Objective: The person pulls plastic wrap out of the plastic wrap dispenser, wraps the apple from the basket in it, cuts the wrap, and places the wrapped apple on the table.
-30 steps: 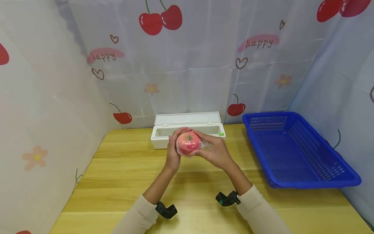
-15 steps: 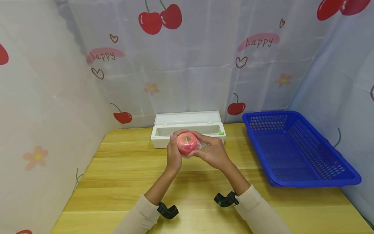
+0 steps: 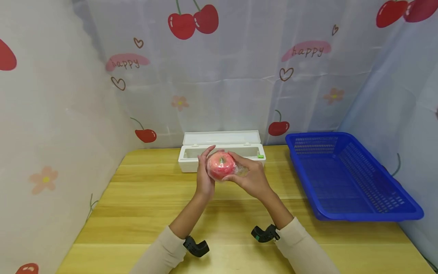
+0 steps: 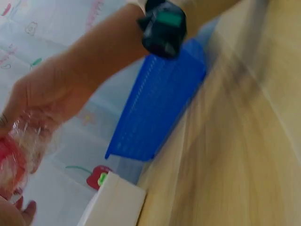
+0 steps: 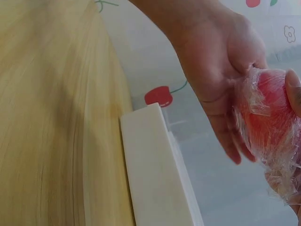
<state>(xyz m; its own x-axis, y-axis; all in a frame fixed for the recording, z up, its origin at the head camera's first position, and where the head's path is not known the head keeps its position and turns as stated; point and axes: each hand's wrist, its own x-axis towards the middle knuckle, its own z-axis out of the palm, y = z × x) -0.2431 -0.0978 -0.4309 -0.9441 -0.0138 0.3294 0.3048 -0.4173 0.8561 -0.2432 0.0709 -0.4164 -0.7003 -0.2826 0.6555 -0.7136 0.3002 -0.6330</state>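
Note:
A red apple wrapped in clear cling film is held above the wooden table, just in front of the white film box. My right hand grips it from the right, thumb on the fruit and fingers round the bunched film. My left hand lies against its left side with the palm on the wrap. In the right wrist view the left hand's fingers are nearly straight beside the apple. The left wrist view catches the apple at the left edge, under the right hand.
The white film box stands open along the back of the table, lid up. A blue plastic basket sits at the right. Cherry-print curtains close in the back and both sides. Bare table lies toward me.
My left fingers have lifted off the top of the apple and straightened, one pointing up. The apple and my right hand have hardly moved.

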